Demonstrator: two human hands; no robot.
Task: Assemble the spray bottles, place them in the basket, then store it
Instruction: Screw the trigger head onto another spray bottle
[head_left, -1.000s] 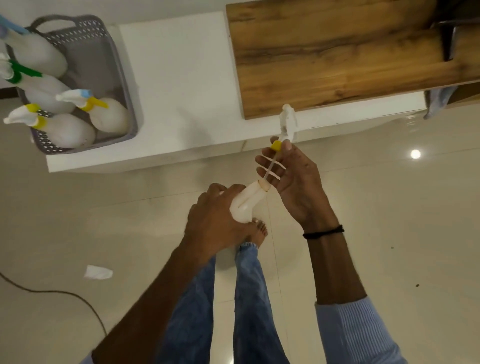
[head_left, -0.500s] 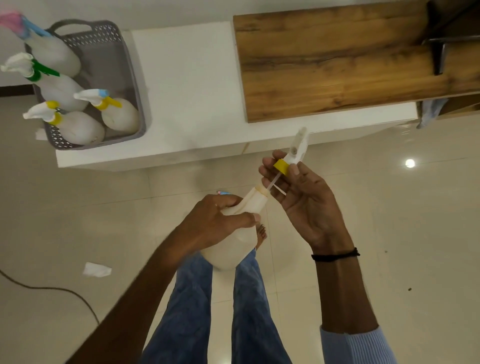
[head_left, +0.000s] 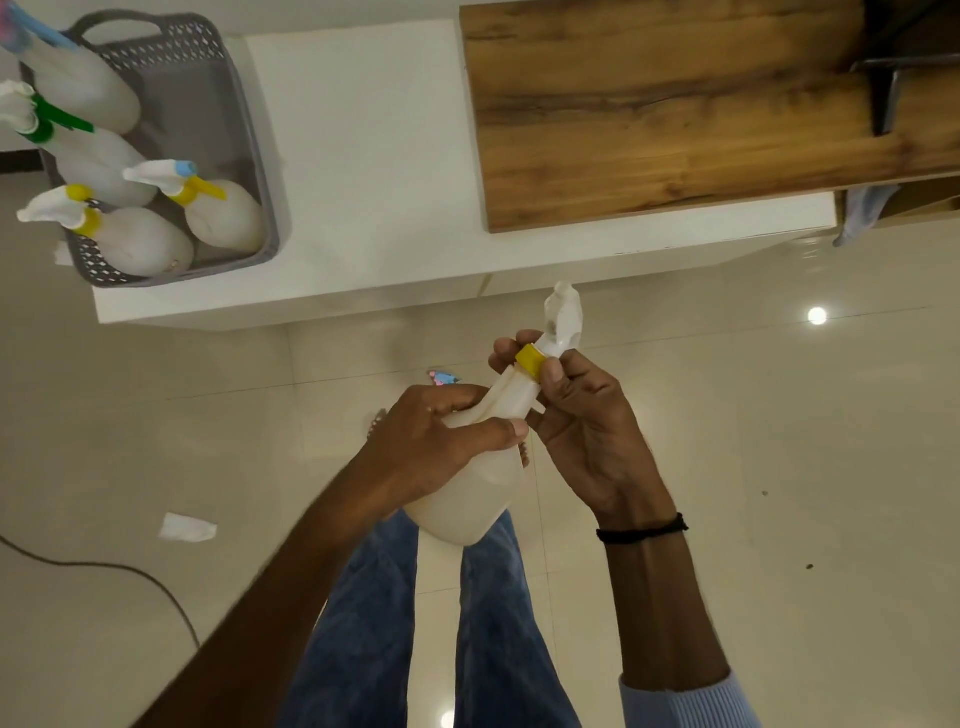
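My left hand grips the shoulder of a white spray bottle held over the floor, neck tilted up to the right. Fingers of my right hand pinch the yellow collar of a white trigger head, which sits at the bottle's neck. The dip tube is out of sight inside the bottle. A grey perforated basket stands on the white counter at the upper left and holds several assembled spray bottles with yellow, green and blue parts.
A wooden board covers the counter's right part, with a dark metal bracket at the far right. On the tiled floor lie a white scrap, a black cable and a small coloured wrapper. My legs in blue jeans stand below.
The trigger head has gone down: its dip tube, visible before, has slid into the bottle and the yellow collar now meets the neck. The bottle has risen and tilted up.
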